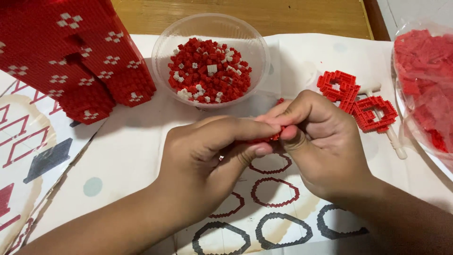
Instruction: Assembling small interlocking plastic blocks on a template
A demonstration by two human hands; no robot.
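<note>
We see a clear, glossy plastic bowl (211,35) at twelve o'clock, filled with small hard plastic bricks (208,71), red and white, faintly shiny. At ten o'clock the red brick structure (71,52) looks studded and rough. The sheets (127,146) underneath read as matt printed paper, on varnished wood (264,16). At three o'clock, crinkled glossy film wraps the bag of red bricks (424,80).

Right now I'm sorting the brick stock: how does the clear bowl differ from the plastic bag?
The clear bowl is rigid, round and open, holding loose red and white bricks; the plastic bag is soft, crinkled and holds only red pieces. The bowl sits in full view, while the bag is cut off by the frame edge. Both are transparent.
</note>
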